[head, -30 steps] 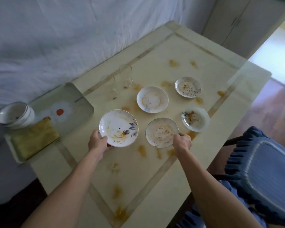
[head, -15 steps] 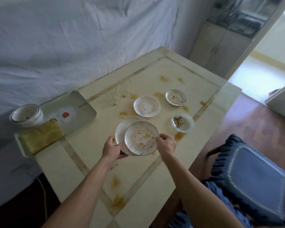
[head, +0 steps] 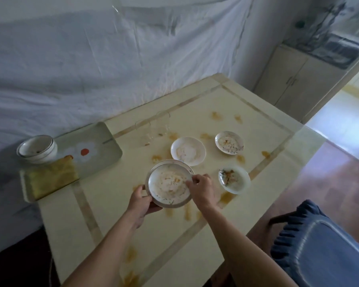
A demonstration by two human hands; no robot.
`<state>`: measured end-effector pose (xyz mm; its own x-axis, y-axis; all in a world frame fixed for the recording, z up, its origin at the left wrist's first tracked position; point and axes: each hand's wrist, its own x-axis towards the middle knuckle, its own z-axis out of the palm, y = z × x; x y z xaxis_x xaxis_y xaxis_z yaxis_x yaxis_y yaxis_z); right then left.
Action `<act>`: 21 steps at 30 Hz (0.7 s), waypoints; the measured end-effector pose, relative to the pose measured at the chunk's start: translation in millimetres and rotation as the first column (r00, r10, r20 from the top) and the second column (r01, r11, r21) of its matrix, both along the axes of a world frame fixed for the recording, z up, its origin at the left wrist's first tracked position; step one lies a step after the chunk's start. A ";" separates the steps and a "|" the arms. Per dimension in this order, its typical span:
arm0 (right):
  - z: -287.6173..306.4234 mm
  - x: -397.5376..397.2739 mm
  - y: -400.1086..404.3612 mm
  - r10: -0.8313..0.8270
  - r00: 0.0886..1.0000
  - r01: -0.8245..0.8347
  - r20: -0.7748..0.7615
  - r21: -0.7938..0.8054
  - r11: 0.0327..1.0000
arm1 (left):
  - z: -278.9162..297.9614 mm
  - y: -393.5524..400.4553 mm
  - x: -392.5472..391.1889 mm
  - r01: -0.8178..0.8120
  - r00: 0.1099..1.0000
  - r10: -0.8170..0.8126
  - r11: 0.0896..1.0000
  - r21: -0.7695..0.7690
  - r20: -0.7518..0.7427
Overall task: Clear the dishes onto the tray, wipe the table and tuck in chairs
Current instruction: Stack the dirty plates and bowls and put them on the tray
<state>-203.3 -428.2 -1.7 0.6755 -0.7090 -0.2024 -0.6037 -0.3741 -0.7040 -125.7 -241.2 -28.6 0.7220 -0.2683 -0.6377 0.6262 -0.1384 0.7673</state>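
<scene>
Now stacked two dirty plates, mid-clear.
Far left: stacked bowls [head: 37, 149] and yellow cloth [head: 52, 179] on tray [head: 110, 141]. Left hand [head: 142, 201] curled under stacked plates [head: 169, 183], gripping near rim, held just above table [head: 112, 193]. Right hand [head: 203, 188] pinched top plate's right edge. Best kept level, top plate centred, then carried left to tray. Plates white, smeared orange-brown. Three dirty dishes and two glasses [head: 153, 127] left on table.

Two bare forearms (no sleeves, no jewellery).
</scene>
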 end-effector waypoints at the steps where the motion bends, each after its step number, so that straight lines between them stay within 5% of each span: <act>1: -3.4 11.3 -10.8 0.039 0.999 -0.039 0.021 0.026 0.999 | -3.0 -7.7 6.8 -0.026 1.000 0.026 1.000 0.000 -0.005; 6: -31.8 73.2 -80.2 -0.006 0.996 -0.002 0.091 0.087 0.996 | -30.4 -47.6 39.7 -0.131 0.991 0.132 0.991 0.039 -0.017; 13: -100.8 135.0 -160.6 -0.035 0.943 0.133 -0.330 0.280 0.951 | -65.2 -80.3 65.6 -0.216 0.974 0.222 0.970 0.112 -0.042; 21: -95.2 158.5 -182.4 -0.358 0.921 0.386 -0.152 0.462 0.798 | -67.3 -92.3 74.2 -0.214 0.974 0.220 0.972 0.101 -0.058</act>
